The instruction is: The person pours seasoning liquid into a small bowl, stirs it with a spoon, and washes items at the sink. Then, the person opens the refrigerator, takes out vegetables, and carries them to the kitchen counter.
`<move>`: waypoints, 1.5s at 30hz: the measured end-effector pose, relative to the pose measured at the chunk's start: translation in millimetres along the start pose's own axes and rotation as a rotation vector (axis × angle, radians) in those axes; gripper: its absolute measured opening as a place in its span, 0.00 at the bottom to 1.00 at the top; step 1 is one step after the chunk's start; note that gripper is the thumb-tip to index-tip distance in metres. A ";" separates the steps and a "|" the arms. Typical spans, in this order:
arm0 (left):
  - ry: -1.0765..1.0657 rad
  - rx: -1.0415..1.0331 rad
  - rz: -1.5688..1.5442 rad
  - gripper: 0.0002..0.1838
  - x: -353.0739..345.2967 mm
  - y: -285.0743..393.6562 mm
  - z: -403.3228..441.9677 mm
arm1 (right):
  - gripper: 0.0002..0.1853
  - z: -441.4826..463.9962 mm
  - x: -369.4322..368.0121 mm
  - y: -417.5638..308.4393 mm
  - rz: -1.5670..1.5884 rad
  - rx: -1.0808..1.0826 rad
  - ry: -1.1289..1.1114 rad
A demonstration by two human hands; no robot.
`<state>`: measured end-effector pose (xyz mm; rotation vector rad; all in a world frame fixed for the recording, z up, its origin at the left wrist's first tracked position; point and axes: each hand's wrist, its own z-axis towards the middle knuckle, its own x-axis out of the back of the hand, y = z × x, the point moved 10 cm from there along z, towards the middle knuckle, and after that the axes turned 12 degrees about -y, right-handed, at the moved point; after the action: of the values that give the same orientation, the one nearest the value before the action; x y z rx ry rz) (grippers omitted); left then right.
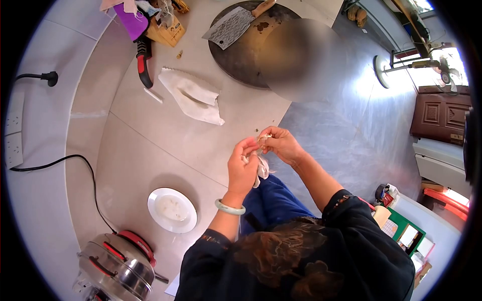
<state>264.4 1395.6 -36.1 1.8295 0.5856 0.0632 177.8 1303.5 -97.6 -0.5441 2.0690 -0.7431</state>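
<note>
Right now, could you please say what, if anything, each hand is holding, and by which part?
The left hand grips a whitish, papery bundle by its far end; the right hand pinches a thin, pale shred, exactly where unclear.

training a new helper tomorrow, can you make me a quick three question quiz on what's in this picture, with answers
1. True or false: pale pieces show at both the left hand and the right hand.
2. On which side does the person wear the bracelet? A) their left B) their right C) both
3. Fill the gap: the cleaver lies on the ____.

Key: 1. True. 2. A. 3. Round board.
</note>
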 end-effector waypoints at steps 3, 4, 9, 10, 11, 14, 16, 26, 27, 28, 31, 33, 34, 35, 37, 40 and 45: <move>0.038 -0.011 -0.163 0.17 15.4 3.9 -12.3 | 0.03 -5.4 -3.0 -8.9 0.122 0.045 0.005; 0.056 0.009 -0.189 0.17 20.9 5.2 -15.7 | 0.02 -7.6 -2.1 -14.8 0.153 0.058 0.011; 0.038 0.014 0.510 0.13 29.7 -1.8 -3.4 | 0.03 -23.4 25.0 -29.9 0.194 0.101 0.093; 0.042 -0.106 0.665 0.13 25.5 5.0 3.3 | 0.03 -26.3 30.3 -29.7 0.203 0.109 0.102; 0.052 -0.169 0.763 0.13 19.7 11.5 10.5 | 0.03 -28.8 35.5 -28.3 0.212 0.114 0.112; 0.021 -0.232 0.920 0.14 -2.6 14.4 33.5 | 0.03 -37.2 46.3 -16.8 0.267 0.136 0.132; 0.013 -0.264 1.026 0.13 -12.0 12.0 43.9 | 0.03 -44.1 55.8 -1.8 0.330 0.143 0.165; -0.045 -0.461 1.303 0.01 -31.9 11.4 56.7 | 0.03 -74.9 68.4 27.0 0.420 0.128 0.213; -0.050 -0.476 1.308 0.01 -31.9 10.2 57.2 | 0.02 -76.8 68.1 25.5 0.421 0.136 0.208; -0.054 -0.491 1.311 0.01 -32.0 9.8 58.2 | 0.02 -77.7 67.4 23.6 0.421 0.143 0.203; -0.056 -0.459 1.360 0.01 -33.0 5.7 64.6 | 0.02 -77.5 66.1 16.6 0.437 0.167 0.204; -0.048 -0.438 1.352 0.02 -32.8 5.7 67.3 | 0.02 -76.5 64.7 14.5 0.449 0.178 0.201; -0.041 -0.444 1.320 0.02 -35.7 8.8 69.8 | 0.02 -76.1 64.4 13.5 0.450 0.183 0.196; -0.037 -0.448 1.288 0.02 -39.7 11.2 72.4 | 0.02 -76.6 64.4 13.1 0.453 0.187 0.193; -0.031 -0.451 1.219 0.02 -54.8 15.5 80.0 | 0.02 -81.8 66.5 13.7 0.445 0.173 0.225; -0.028 -0.471 1.204 0.02 -66.1 14.3 90.4 | 0.03 -92.6 72.6 16.9 0.453 0.166 0.253; -0.097 -0.464 1.246 0.03 -72.3 12.3 91.8 | 0.03 -107.7 85.5 20.8 0.486 0.193 0.275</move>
<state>235.8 1281.7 -38.8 1.4650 -0.6593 0.8547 39.5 1299.3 -110.7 0.1804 2.2225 -0.7408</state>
